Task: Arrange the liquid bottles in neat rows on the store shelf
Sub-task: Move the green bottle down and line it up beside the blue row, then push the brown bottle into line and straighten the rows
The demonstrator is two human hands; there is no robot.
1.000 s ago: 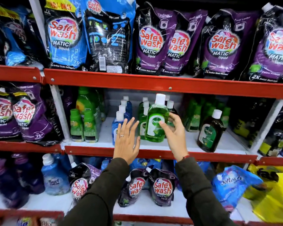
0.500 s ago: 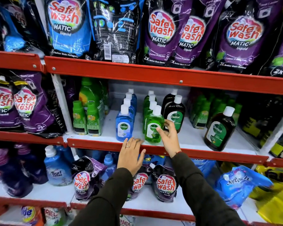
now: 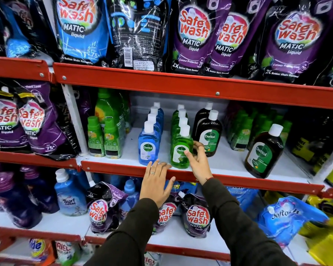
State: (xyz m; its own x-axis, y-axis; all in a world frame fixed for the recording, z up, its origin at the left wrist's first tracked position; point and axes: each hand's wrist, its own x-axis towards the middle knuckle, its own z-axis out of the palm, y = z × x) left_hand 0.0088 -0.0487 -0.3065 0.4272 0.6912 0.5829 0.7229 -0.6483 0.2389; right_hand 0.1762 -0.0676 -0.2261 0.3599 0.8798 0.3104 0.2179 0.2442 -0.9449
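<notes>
On the middle shelf (image 3: 248,182) stand three rows of Dettol bottles with white caps: a blue row (image 3: 148,146), a green row and a dark brown pair (image 3: 210,131). My right hand (image 3: 199,164) grips the front green bottle (image 3: 179,144), thumb on its label and fingers round its right side; the bottle stands upright near the shelf's front edge. My left hand (image 3: 155,184) lies flat with fingers on the red shelf lip, just below the blue row, holding nothing. A single brown Dettol bottle (image 3: 263,152) stands apart to the right.
Small green bottles (image 3: 104,137) stand left of the blue row, more green ones (image 3: 242,131) at the back right. Safe Wash pouches (image 3: 192,35) hang over the shelf above. Pouches and blue bottles (image 3: 69,196) fill the shelf below. White shelf shows between the brown bottles.
The green bottle was held up in the air; it came down and now stands at the front of the green row. My left hand dropped from mid-air onto the shelf lip.
</notes>
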